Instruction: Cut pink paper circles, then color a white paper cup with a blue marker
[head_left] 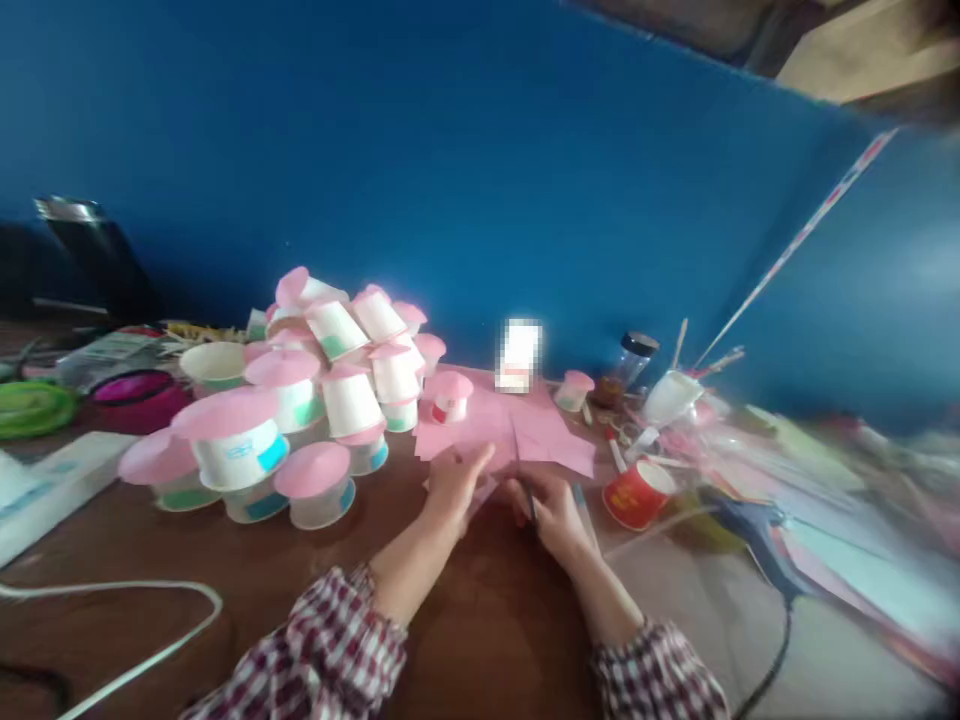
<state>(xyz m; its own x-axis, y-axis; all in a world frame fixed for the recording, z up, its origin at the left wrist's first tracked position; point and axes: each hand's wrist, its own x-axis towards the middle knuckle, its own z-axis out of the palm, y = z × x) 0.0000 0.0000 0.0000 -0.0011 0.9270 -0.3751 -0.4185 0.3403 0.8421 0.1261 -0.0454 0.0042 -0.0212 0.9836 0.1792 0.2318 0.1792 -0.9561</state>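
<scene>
"Where's the pink paper?"
"Nine o'clock from your right hand, which grips the scissors pointing toward twelve; your left hand, nearer, holds it, grip narrow."

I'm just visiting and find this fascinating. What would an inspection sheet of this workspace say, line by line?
Surface: brown table, visible in front of the hands.
Job's things: pink paper lies ahead of the hands; cups with pink tops are piled to the left.
Clutter: red cup to the right; magenta container and green coil far left.
Hands: left hand is at the paper, grip unclear; right hand holds a dark, narrow tool, perhaps scissors.
Cables: white cable front left; dark cable front right.
Surroundings: blue wall behind.
</scene>
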